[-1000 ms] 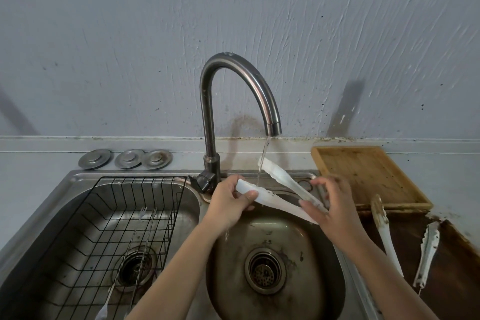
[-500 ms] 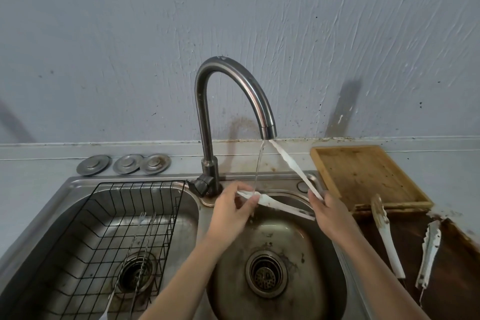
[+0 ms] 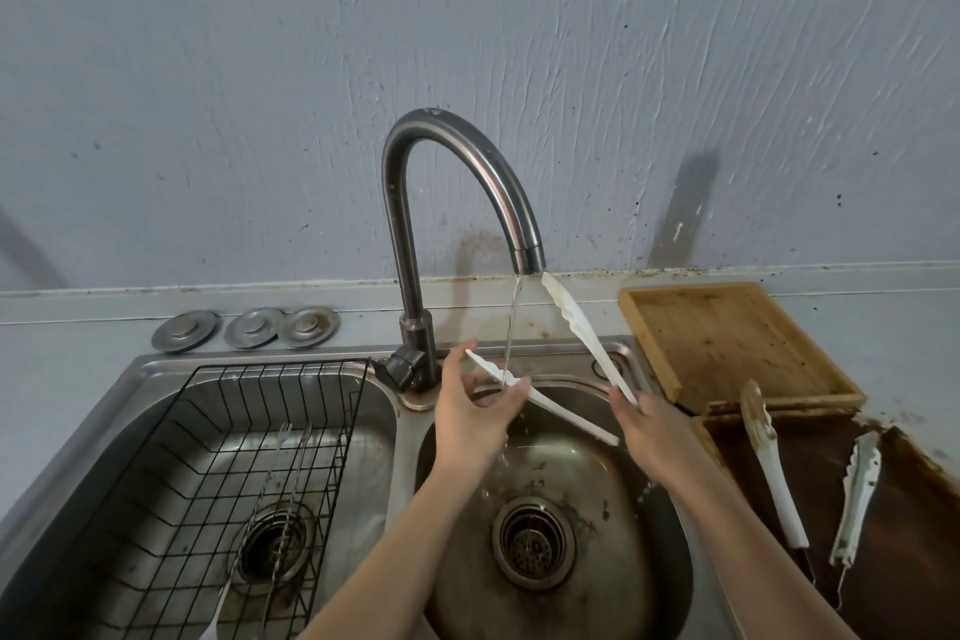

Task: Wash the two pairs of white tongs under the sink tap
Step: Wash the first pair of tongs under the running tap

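A pair of white plastic tongs (image 3: pixel 576 411) is spread wide over the right-hand stainless steel basin (image 3: pixel 561 525), one arm rising to the mouth of the curved dark metal tap (image 3: pixel 410 234), the other lying nearly flat under the thin stream of water (image 3: pixel 511 327). The left hand (image 3: pixel 470 411) pinches the tip of the lower arm between thumb and fingers, right where the stream lands. The right hand (image 3: pixel 652 431) grips the hinge end — the joint itself is hidden inside the fist.

The second pair of white tongs (image 3: pixel 810 478) lies on the dark brown worktop (image 3: pixel 909 561) to the right, arms well apart; the left arm's tip looks smeared, though with what is hard to say. Behind it sits a shallow wooden tray (image 3: pixel 727 343).

In the left basin a black wire rack (image 3: pixel 208 457) holds some thin metal utensils (image 3: pixel 275 509) — their lower ends run out of frame, so what they are cannot be told. Three round metal sink plugs (image 3: pixel 249 327) rest on the ledge behind.
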Tool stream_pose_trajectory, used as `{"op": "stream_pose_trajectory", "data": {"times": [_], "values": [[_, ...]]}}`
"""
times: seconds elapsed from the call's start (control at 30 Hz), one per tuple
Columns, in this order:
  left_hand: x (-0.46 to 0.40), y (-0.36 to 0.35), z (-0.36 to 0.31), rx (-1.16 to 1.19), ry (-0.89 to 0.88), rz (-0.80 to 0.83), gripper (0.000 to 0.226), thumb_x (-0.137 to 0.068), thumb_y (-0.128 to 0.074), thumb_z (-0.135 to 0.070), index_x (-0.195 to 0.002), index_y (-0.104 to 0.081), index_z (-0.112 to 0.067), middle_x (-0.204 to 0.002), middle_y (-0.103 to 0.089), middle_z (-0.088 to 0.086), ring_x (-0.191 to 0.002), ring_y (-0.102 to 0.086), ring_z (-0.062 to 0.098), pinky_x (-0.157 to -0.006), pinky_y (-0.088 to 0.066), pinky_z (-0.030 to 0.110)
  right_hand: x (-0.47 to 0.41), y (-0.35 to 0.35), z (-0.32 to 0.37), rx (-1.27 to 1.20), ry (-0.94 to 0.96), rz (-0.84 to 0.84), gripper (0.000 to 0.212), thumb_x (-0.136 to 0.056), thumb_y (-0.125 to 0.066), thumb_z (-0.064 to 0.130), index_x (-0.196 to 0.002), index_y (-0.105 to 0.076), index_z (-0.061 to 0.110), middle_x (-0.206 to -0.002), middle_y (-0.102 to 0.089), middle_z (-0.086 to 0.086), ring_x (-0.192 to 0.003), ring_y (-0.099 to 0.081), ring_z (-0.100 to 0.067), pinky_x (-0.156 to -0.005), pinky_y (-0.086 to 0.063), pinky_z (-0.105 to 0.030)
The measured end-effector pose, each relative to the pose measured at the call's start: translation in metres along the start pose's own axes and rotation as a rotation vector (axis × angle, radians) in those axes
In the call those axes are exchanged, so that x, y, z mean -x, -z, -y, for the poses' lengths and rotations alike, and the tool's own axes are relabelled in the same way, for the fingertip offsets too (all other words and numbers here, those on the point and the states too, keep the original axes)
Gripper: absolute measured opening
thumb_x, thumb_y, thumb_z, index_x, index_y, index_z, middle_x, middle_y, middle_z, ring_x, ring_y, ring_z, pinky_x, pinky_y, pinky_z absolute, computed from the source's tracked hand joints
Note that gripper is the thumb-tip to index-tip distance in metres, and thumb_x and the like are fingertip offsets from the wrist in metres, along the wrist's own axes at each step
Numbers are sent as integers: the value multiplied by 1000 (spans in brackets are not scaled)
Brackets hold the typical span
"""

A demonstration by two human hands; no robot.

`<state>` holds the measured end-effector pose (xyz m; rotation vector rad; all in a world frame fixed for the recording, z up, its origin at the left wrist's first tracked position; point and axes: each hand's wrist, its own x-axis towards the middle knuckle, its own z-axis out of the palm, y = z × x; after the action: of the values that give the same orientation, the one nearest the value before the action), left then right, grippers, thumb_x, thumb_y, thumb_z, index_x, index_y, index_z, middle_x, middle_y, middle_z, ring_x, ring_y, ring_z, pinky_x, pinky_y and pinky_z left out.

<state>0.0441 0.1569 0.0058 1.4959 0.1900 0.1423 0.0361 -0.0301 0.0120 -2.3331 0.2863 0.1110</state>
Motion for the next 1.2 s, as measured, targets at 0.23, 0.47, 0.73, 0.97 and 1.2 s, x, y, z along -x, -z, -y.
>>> {"op": "stream_pose_trajectory", "data": {"times": [0.23, 0.47, 0.73, 0.97, 1.2], "values": [[6, -3, 5, 106, 79, -75, 33, -87, -61, -6, -116, -51, -18, -63, -65, -1, -69, -66, 26, -68, -58, 44, -3, -7, -3, -32, 25, -85, 27, -91, -43, 48, -74, -51, 29, -59, -56, 2, -51, -55, -13, -45, -40, -26], [9, 20, -7, -15, 311, 191, 30, -98, -39, -9, -86, -67, -10, -64, -75, 2, -63, -73, 15, -52, -57, 22, -8, -5, -20, -190, 79, -165, 9, -87, -59, 29, -80, -55, 32, -62, -60, 2, -55, -56, -12, -45, -39, -22], [2, 22, -46, -498, -5, 102, 34, -84, -52, -9, -61, -65, -30, -67, -74, 10, -65, -72, 29, -66, -61, 43, 5, -32, -21, -384, 154, -50, 12, -91, -53, 19, -93, -65, 16, -83, -65, -2, -77, -60, -17, -63, -48, -27], [8, 16, -71, -716, -235, 81, 22, -84, -52, -18, -74, -71, -24, -61, -70, -3, -55, -66, 12, -54, -55, 27, 8, -45, -12, -487, 209, 101, 26, -98, -39, 22, -78, -56, 16, -86, -58, -23, -79, -56, -31, -79, -49, -43], [2, 17, -59, -758, -216, 93, 21, -80, -53, -9, -76, -69, -22, -59, -61, -9, -54, -61, 11, -44, -44, 10, 4, -50, -23, -393, 285, 216, 17, -92, -52, 32, -102, -61, 22, -80, -62, 5, -71, -60, -4, -63, -49, -19]]}}
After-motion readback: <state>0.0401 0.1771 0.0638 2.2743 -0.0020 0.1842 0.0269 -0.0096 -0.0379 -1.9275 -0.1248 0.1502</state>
